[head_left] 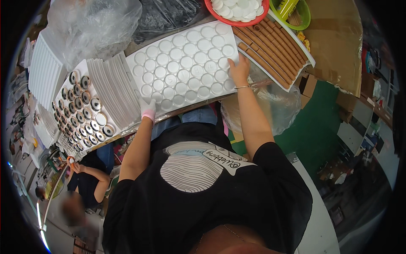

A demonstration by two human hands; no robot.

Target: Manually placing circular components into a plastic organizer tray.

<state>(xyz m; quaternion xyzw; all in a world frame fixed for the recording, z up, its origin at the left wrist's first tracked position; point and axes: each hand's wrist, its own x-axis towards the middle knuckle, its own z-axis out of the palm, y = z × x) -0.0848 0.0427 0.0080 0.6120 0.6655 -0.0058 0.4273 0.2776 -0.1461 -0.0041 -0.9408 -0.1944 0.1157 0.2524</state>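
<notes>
A white plastic tray (182, 75) with rows of round cavities lies on the table before me. My left hand (148, 109), in a white and pink glove, grips its near left corner. The tray's right edge is held by my bare right hand (240, 70), thumb on the tray side; its other fingers are partly hidden. Just left of the tray stands a row of stacked white trays (111, 86). Beyond that, another white tray holds many round black-and-white parts (85, 97). Right of my right hand, a white tray carries rows of brown cylindrical pieces (270, 53).
A red basin (237, 21) of white discs and a green basin (308, 17) stand at the back right. Plastic bags (93, 25) lie at the back left. A clear bag (270, 106) hangs by the table edge. Another person (91, 180) works at the lower left.
</notes>
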